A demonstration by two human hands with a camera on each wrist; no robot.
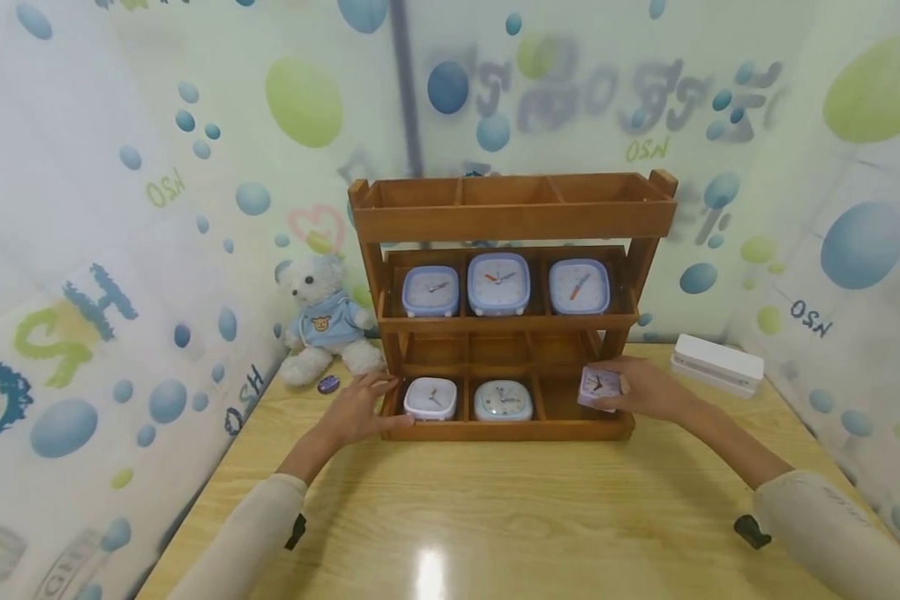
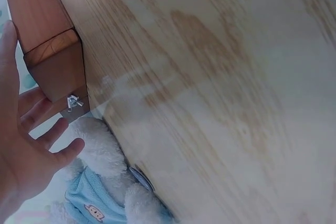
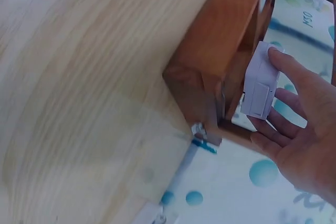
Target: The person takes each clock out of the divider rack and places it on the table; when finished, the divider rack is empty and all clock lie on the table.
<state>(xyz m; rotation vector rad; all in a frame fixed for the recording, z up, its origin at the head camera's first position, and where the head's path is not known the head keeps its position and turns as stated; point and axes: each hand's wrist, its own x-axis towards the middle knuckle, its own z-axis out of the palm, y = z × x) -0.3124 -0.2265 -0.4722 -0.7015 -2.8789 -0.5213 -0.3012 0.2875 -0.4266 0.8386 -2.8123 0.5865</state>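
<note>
A small square lilac alarm clock (image 1: pixel 599 385) is held in my right hand (image 1: pixel 648 388), at the bottom right compartment of a brown wooden shelf (image 1: pixel 510 223). In the right wrist view, thumb and fingers grip the clock (image 3: pixel 260 82) by its sides, near the shelf's end. My left hand (image 1: pixel 357 410) rests at the shelf's lower left corner, fingers spread along its side and front edge. Beside it in the bottom tier sit a white clock (image 1: pixel 431 399) and a pale mint clock (image 1: pixel 503 401). Three blue-framed clocks, including a middle one (image 1: pixel 498 284), stand in the tier above.
A white teddy bear (image 1: pixel 322 321) in a blue hoodie sits left of the shelf, with a small dark oval object (image 1: pixel 328 384) at its feet. A white box-shaped device (image 1: pixel 717 364) lies to the right. Patterned walls enclose the wooden table (image 1: pixel 495 517).
</note>
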